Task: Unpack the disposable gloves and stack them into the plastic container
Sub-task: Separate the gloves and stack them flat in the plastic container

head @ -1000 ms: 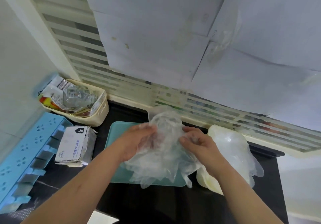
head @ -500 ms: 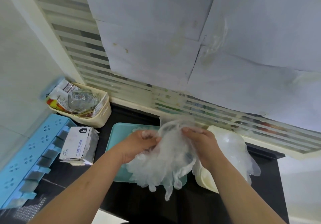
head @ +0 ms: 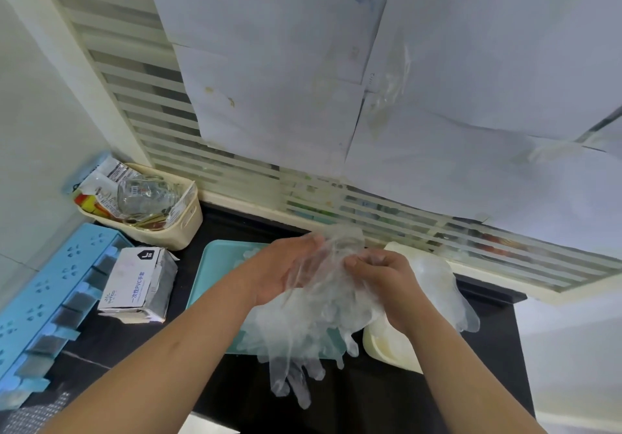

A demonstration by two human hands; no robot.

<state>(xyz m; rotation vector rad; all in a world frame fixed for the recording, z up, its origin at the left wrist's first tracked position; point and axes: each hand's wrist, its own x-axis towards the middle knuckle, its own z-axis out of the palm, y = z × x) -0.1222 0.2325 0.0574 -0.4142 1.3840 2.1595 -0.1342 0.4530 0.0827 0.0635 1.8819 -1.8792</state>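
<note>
clear plastic disposable gloves (head: 313,329) bunched above a teal tray (head: 215,265), mid black counter (head: 387,400); left hand (head: 286,272) grip flat, supporting them; right hand (head: 380,278) grip pinching them, beside a cream plastic container (head: 383,346).

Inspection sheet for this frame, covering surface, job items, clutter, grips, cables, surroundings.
Surface: black countertop, partly covered.
Job's things: clear glove bundle held over teal tray; cream plastic container right, draped gloves on it; glove box left.
Clutter: cream basket of packets; blue rack.
Grips: left hand flat against bundle; right hand pinches it.
Cables: nothing seen.
Surroundings: paper-covered window.
</note>
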